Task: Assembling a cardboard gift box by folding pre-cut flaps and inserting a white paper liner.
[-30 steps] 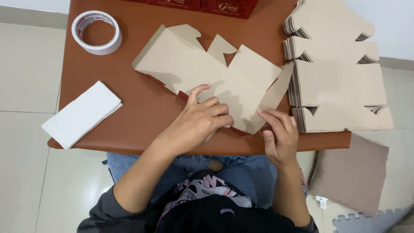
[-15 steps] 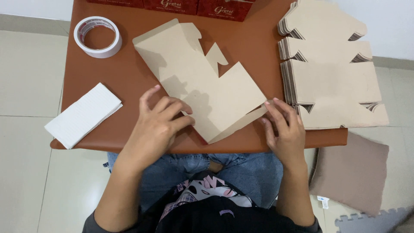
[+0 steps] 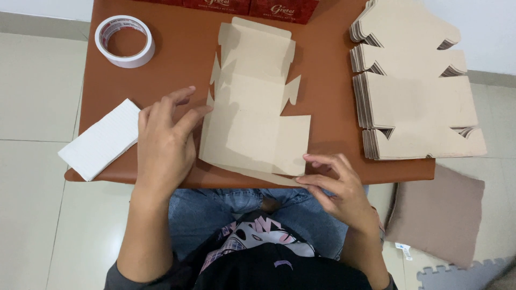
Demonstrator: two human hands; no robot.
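Two hands frame your work: left hand fingers spread flat, tips touching the flat cardboard box blank; right hand fingers loosely spread, pressing its near corner at the tabletop's front edge, mid-table.

A home packing spot: tiled floor, foam mat, stacked box blanks.

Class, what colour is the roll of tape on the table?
White, seen in the head view: the roll of tape lies on the brown table.
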